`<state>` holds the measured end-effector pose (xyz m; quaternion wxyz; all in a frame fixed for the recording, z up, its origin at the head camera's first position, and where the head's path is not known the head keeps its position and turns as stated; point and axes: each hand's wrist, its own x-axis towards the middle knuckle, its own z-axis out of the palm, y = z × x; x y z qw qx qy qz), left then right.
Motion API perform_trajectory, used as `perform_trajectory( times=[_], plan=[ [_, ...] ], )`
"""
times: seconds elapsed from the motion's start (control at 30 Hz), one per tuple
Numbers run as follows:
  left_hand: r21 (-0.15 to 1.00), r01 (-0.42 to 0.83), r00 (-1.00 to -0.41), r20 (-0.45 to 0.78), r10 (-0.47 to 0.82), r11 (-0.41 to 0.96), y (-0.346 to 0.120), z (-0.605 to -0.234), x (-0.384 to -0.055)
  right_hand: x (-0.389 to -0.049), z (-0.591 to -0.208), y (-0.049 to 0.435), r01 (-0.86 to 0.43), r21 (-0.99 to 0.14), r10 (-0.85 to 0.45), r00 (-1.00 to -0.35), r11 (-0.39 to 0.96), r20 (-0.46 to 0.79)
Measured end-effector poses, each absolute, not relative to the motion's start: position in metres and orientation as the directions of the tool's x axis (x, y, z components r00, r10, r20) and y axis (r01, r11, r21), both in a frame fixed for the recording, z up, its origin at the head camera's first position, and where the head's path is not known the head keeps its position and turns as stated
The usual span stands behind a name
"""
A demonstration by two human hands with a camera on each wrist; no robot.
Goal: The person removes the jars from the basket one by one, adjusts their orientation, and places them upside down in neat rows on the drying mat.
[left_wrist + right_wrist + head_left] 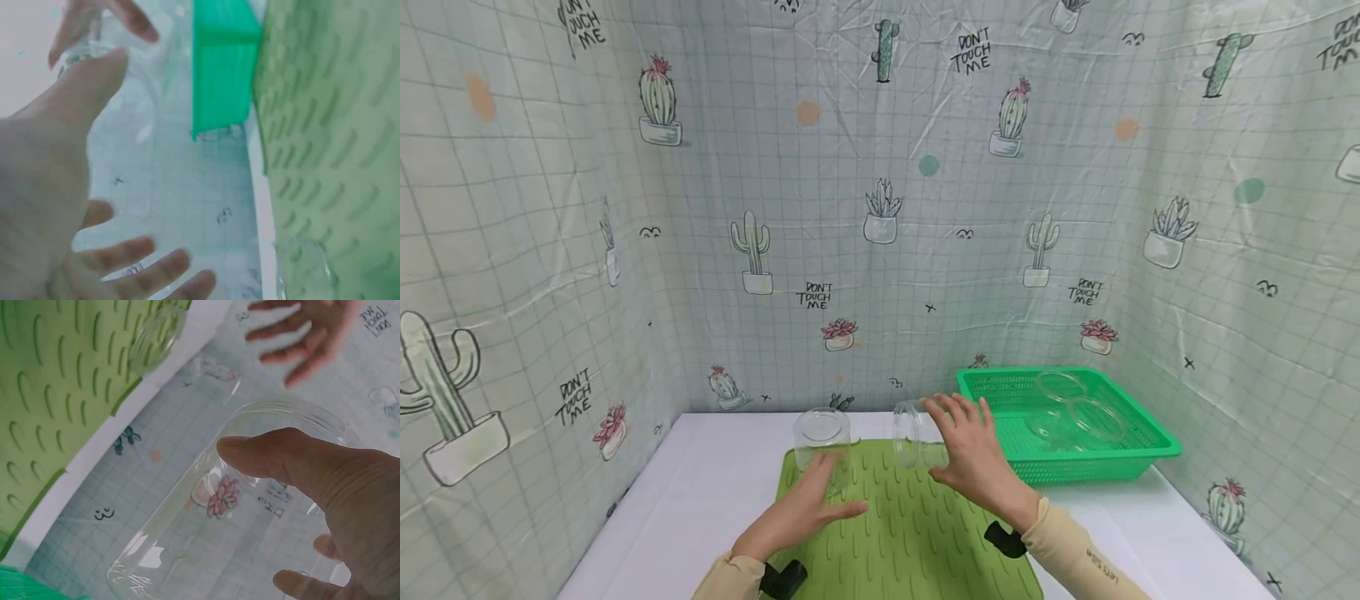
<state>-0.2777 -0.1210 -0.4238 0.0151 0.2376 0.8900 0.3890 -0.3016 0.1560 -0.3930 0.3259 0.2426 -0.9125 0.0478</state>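
My right hand holds a clear wide-mouthed jar on its side above the green mat, its mouth turned toward the left. In the right wrist view the thumb lies along the jar wall and the threaded rim shows at the top. My left hand is off to the left with fingers spread and nothing in its grasp. Behind it a second clear jar stands on the mat's far left corner, partly covered by the fingers in the head view.
A green plastic basket stands at the back right, beside the mat, with several clear jars lying in it. A white table lies beneath everything. Cactus-print curtains hang close behind and on both sides.
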Motion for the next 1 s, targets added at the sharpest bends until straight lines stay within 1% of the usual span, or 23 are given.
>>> perform_trajectory(
  times=[0.13, 0.23, 0.47, 0.63, 0.73, 0.83, 0.93, 1.0],
  plan=[
    [0.734, 0.413, -0.896, 0.224, 0.383, 0.539, -0.107, -0.416, -0.285, -0.298, -0.394, 0.152, -0.484, 0.082, -0.426, -0.661, 0.871, 0.617],
    [0.764, 0.413, -0.897, 0.246, 0.367, 0.496, -0.099, -0.413, -0.288, -0.296, -0.395, 0.148, -0.489, 0.087, -0.436, -0.666, 0.868, 0.606],
    [0.819, 0.432, -0.866, 0.258, 0.428, 0.378, -0.084, -0.417, -0.295, -0.291, -0.401, 0.144, -0.516, 0.09, -0.464, -0.664, 0.852, 0.586],
    [0.864, 0.419, -0.843, 0.254, 0.474, 0.281, -0.078, -0.423, -0.298, -0.289, -0.405, 0.143, -0.533, 0.105, -0.479, -0.635, 0.84, 0.606],
    [0.878, 0.412, -0.838, 0.259, 0.48, 0.246, -0.075, -0.424, -0.299, -0.289, -0.407, 0.144, -0.545, 0.122, -0.495, -0.616, 0.829, 0.612],
    [0.882, 0.411, -0.841, 0.268, 0.469, 0.232, -0.072, -0.425, -0.299, -0.289, -0.408, 0.145, -0.546, 0.128, -0.501, -0.617, 0.828, 0.607],
    [0.882, 0.407, -0.849, 0.27, 0.453, 0.236, -0.072, -0.426, -0.3, -0.288, -0.407, 0.147, -0.56, 0.084, -0.498, -0.646, 0.824, 0.579],
    [0.881, 0.408, -0.852, 0.273, 0.447, 0.24, -0.072, -0.427, -0.3, -0.288, -0.405, 0.149, -0.582, 0.007, -0.491, -0.679, 0.813, 0.546]
  ],
)
